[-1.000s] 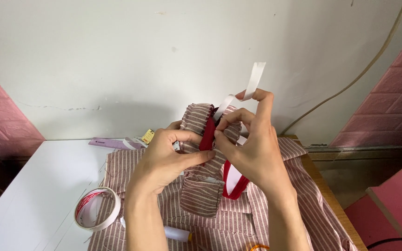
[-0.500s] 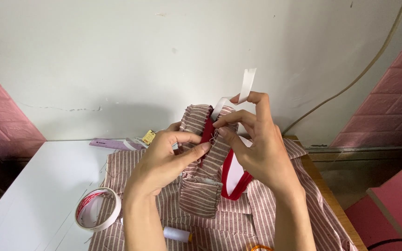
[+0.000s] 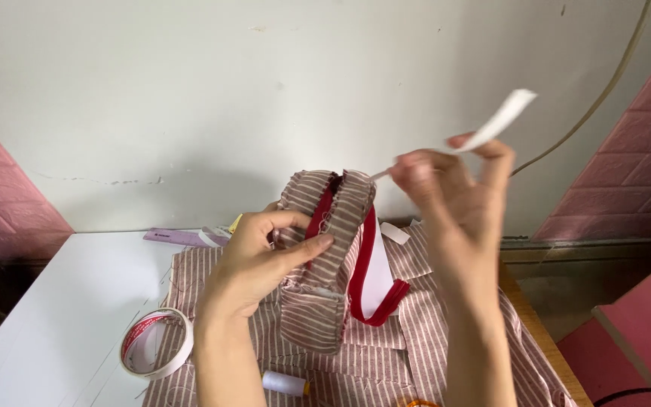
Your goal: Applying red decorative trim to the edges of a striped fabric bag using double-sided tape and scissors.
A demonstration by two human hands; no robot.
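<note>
My left hand (image 3: 265, 260) is clenching the striped fabric pouch (image 3: 325, 264), its red zipper tape (image 3: 367, 279) hanging beside my thumb; my right hand (image 3: 453, 203), raised, is pinching a white paper strip (image 3: 495, 124) above the pouch.

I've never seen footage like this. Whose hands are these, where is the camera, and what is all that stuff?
No machine here: a person wears a camera on the head, looking down at their own hands. The left hand grips a striped brown-and-white fabric pouch with a red zipper. The right hand pinches a thin white paper strip, raised above the pouch. Underneath lies matching striped cloth on a white table, with a roll of double-sided tape and a small white thread spool.
</note>
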